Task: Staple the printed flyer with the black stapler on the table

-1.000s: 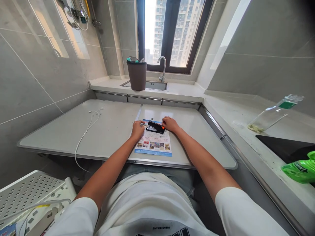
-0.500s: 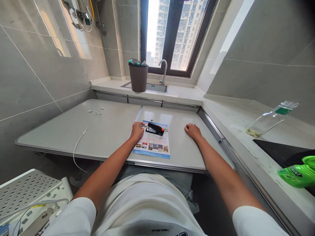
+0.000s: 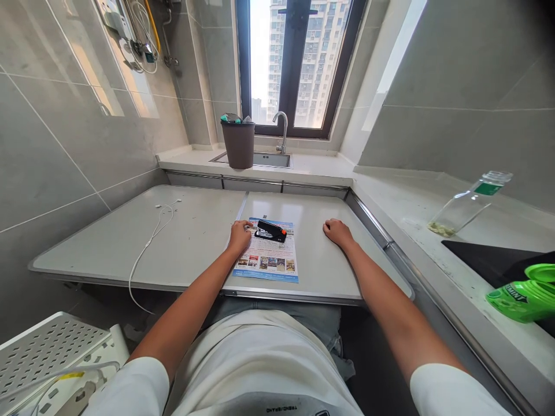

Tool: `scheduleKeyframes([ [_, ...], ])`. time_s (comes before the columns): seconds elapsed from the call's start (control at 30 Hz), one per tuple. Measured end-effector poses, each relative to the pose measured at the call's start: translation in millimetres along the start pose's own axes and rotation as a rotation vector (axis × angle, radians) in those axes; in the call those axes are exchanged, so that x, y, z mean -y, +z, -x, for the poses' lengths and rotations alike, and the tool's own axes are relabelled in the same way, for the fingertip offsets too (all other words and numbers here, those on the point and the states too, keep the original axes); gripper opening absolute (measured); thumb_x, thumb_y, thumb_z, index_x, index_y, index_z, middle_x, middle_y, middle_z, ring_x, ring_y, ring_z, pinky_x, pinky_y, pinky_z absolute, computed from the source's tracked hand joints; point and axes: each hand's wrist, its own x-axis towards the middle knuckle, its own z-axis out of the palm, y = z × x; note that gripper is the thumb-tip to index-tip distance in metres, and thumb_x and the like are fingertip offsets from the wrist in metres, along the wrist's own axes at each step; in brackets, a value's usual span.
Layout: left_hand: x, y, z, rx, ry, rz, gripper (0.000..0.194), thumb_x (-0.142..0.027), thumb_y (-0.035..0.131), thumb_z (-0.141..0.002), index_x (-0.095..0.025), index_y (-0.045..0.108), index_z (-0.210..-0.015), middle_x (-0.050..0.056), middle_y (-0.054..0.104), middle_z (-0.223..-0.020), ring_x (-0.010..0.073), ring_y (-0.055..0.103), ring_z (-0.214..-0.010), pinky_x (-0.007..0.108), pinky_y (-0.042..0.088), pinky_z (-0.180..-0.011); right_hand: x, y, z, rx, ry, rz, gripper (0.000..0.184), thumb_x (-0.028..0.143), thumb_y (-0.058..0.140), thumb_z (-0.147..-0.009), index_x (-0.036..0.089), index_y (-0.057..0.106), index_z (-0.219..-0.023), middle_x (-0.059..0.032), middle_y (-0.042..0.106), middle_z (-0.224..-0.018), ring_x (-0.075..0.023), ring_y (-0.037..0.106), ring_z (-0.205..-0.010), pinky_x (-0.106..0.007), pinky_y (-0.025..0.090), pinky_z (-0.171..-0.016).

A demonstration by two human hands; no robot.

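While right hand (image 3: 338,232) lies curled, left hand's (image 3: 240,236) grip unclear, wedge-shaped stapler (image 3: 273,230) on paper (image 3: 269,252)

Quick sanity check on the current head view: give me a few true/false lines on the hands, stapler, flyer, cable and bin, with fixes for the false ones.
1. The black stapler lies on the printed flyer. True.
2. The right hand grips the black stapler. False: it rests on the table to the right of the flyer, apart from the stapler.
3. The left hand is at the flyer's left side. True.
4. The white cable lies wholly on the table. False: part of it hangs over the near edge.
5. The brown bin stands left of the faucet in the image. True.
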Motion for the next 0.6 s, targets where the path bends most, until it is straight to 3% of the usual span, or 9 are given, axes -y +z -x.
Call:
scheduleKeyframes([
  [0.2, -2.8, -1.5, 1.4, -0.011, -0.005, 0.022, 0.039, 0.0, 0.055, -0.069, -0.017, 0.076, -0.097, 0.012, 0.066, -0.109, 0.0279, 0.064, -0.109, 0.041, 0.047, -0.105, 2.6, -3.3, 2.1, -0.046, -0.034, -0.038, 0.035, 0.034, 0.042, -0.101, 0.018, 0.07, -0.086, -0.0094, 0.069, -0.097, -0.0183, 0.057, -0.081, -0.029, 0.031, -0.064],
  [0.43, -13.1, -8.5, 4.0, -0.06, -0.011, 0.063, 0.032, -0.004, 0.054, -0.078, -0.02, 0.073, -0.098, 0.011, 0.063, -0.111, 0.0272, 0.062, -0.112, 0.042, 0.048, -0.105, 10.0, -14.9, 8.3, -0.193, -0.053, -0.115, 0.032, 0.034, 0.04, -0.1, 0.019, 0.066, -0.087, -0.0079, 0.069, -0.087, -0.0197, 0.058, -0.083, -0.029, 0.033, -0.065],
  [0.53, -28.0, -19.6, 9.8, -0.133, 0.01, 0.086, 0.03, -0.006, 0.053, -0.082, -0.022, 0.071, -0.099, 0.01, 0.062, -0.116, 0.0266, 0.06, -0.119, 0.043, 0.046, -0.108, 19.8, -30.3, 8.0, -0.276, -0.055, -0.156, 0.03, 0.035, 0.042, -0.099, 0.019, 0.066, -0.091, -0.0062, 0.067, -0.081, -0.0196, 0.059, -0.082, -0.029, 0.037, -0.068],
  [0.6, -47.8, -34.7, 21.1, -0.237, 0.084, 0.163, 0.029, -0.007, 0.052, -0.085, -0.023, 0.071, -0.1, 0.009, 0.063, -0.117, 0.0254, 0.06, -0.118, 0.042, 0.05, -0.104, 28.9, -53.1, 5.2, -0.379, -0.109, -0.24, 0.027, 0.037, 0.049, -0.096, 0.02, 0.067, -0.086, -0.0031, 0.064, -0.073, -0.0181, 0.058, -0.074, -0.029, 0.039, -0.069],
])
